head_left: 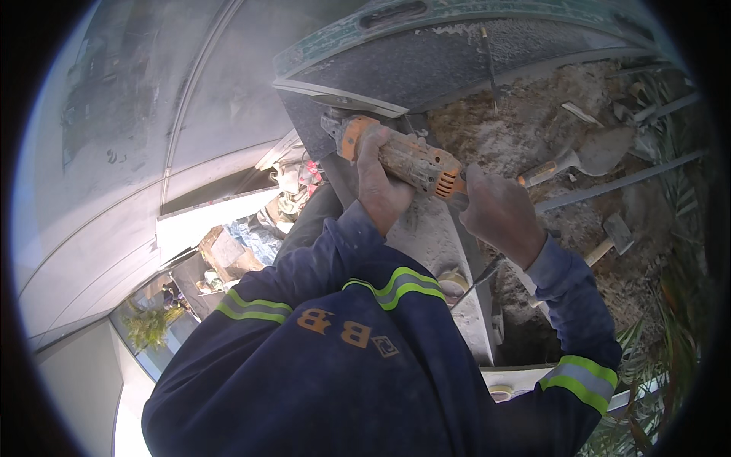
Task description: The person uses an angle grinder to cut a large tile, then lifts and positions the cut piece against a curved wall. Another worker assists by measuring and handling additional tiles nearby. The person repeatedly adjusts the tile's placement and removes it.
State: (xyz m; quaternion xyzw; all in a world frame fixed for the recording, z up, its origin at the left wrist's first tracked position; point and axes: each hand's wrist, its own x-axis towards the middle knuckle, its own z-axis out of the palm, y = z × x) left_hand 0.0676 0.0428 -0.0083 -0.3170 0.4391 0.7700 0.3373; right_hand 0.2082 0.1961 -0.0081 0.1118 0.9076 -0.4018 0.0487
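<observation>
An angle grinder (417,161), orange and coated in pale dust, is held level in both my hands. My left hand (378,181) wraps round the front of its body, close behind the head. At the rear end, my right hand (499,213) is closed round the handle, and a cord trails down below it. The grinder's disc (358,104) lies against or very close to the lower edge of a dark grey stone slab (434,65); whether it touches I cannot tell. Along the slab's top runs a dusty green level (327,52) with oval slots.
Right of the slab is rubble-strewn soil (544,99) with a trowel (601,151), a hammer (618,232) and a long metal bar (620,183). A thin pencil-like stick (488,57) leans on the slab. Round tape-like rolls (454,285) sit near me. Palm leaves (670,282) edge the right.
</observation>
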